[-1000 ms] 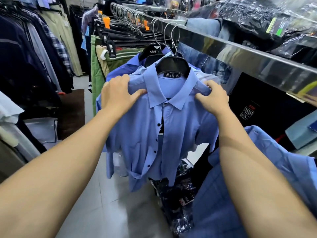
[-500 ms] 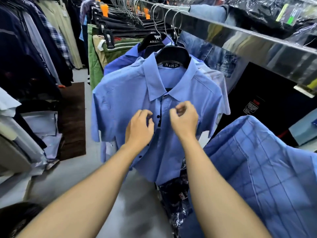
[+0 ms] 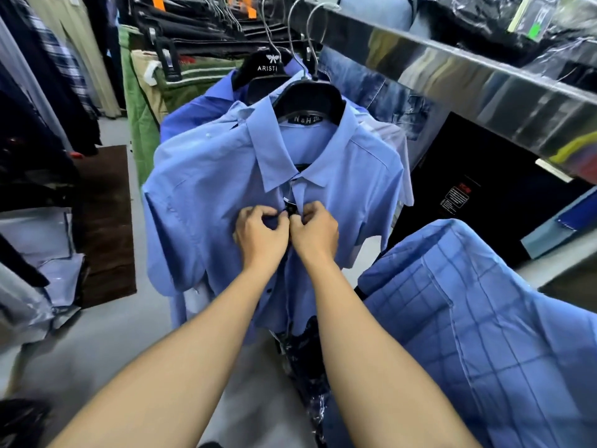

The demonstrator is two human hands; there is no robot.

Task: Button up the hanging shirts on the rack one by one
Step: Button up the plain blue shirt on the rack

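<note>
A light blue short-sleeved shirt [image 3: 206,202] with dark buttons hangs on a black hanger [image 3: 308,95] from the steel rail [image 3: 452,69]. My left hand [image 3: 260,234] pinches the left edge of its front opening just below the collar. My right hand [image 3: 315,232] pinches the right edge, and the two hands meet at a dark button near the top. Lower down the front hangs apart, with a dark button [image 3: 268,290] showing beside my left forearm. A darker blue shirt [image 3: 193,114] hangs right behind on a black hanger [image 3: 266,64].
A blue checked shirt [image 3: 484,318] lies at the lower right beside my right arm. Trousers on clip hangers [image 3: 193,33] fill the rail further back. Dark clothes hang at the left [image 3: 38,92]. A brown mat [image 3: 106,221] lies on the grey floor.
My hands left the shirt's shoulders, came down to the middle of its front and closed together on the top of the opening. The view has moved closer to the shirt.
</note>
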